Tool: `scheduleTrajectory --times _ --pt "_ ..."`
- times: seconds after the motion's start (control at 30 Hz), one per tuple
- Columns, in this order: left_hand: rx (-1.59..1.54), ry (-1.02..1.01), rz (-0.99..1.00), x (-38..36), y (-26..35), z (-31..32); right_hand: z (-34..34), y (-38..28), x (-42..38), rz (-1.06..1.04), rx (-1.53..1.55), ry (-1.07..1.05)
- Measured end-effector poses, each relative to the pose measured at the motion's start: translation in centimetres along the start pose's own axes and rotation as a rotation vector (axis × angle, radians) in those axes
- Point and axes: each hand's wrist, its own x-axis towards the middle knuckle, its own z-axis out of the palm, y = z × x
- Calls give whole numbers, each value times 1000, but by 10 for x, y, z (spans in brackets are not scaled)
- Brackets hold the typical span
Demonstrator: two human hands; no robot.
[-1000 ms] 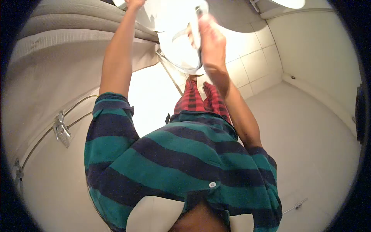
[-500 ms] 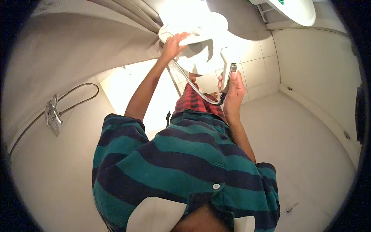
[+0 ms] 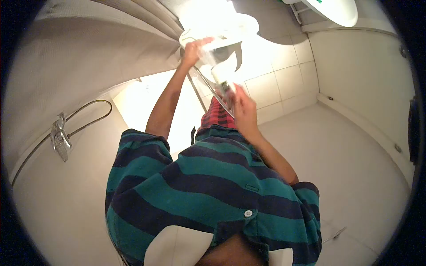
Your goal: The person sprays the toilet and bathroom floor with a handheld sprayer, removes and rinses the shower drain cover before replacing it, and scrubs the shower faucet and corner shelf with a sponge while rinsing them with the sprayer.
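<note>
On the far left, a shiny shower head (image 3: 60,137) with a bendy hose (image 3: 101,103) was by the wall, and a big pale curtain (image 3: 102,48) hung above it. Next, the left hand (image 3: 192,52) gripped the edge of the white toilet seat (image 3: 230,43). A thin silver tube (image 3: 207,84) ran down from near that hand to the right hand. In the middle, the white sprayer (image 3: 223,76) was in front of the toilet, tipped up and to the left. A pale streak by its tip may have been water, but it was too blurry to be sure. The right hand (image 3: 245,110) was closed around the sprayer's handle. Past it were cream floor tiles (image 3: 263,88), and at the top right was a white basin (image 3: 339,11).
</note>
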Motion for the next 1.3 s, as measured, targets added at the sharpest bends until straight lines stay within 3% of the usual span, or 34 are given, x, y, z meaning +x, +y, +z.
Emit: scheduleTrajectory --times 0.1,0.13,0.23,0.3,0.37,0.4,0.47,0.53,0.6,0.67,0.7,0.77,0.83,0.9,1.0,1.1,1.17,1.3 --pt "294 137 -87 39 17 -33 5 -24 42 166 306 110" --pt "445 163 -153 60 26 -45 8 -37 52 136 327 110" --pt "860 91 -61 127 31 -71 16 -65 72 -7 343 72" --pt "893 122 -53 163 -1 -91 23 -73 88 -132 291 -11" --pt "870 171 -119 188 -32 -112 19 -70 108 -236 233 95" --pt "1054 169 -291 180 -4 -115 13 -72 118 -245 262 172" --pt "1381 -9 -275 168 -10 -145 -3 -74 137 -230 343 338" --pt "1687 55 -11 134 -55 -186 -14 -79 149 -259 447 488" --pt "1724 -182 -400 112 -60 -202 -21 -75 149 -212 444 420" --pt "1807 -107 -292 83 -95 -211 -16 -74 137 -146 512 235" --pt "1783 -246 -283 78 -84 -202 -8 -72 131 -35 472 155" --pt "1721 -518 -263 65 -54 -181 0 -59 115 -93 405 -50" --pt "1625 -694 -301 54 -148 -187 15 -58 110 -204 371 79" --pt "1475 -876 -755 26 -219 -184 24 -60 102 -102 347 90" --pt "1112 -890 -991 -6 -173 -177 31 -37 92 -146 250 13" --pt "858 -786 -1152 -34 -145 -191 21 -34 79 -130 222 -119" --pt "681 -623 -1228 -49 -142 -206 44 -32 65 -294 165 -123" --pt "198 -9 -1168 -23 -114 -216 79 -29 59 -318 161 -206"
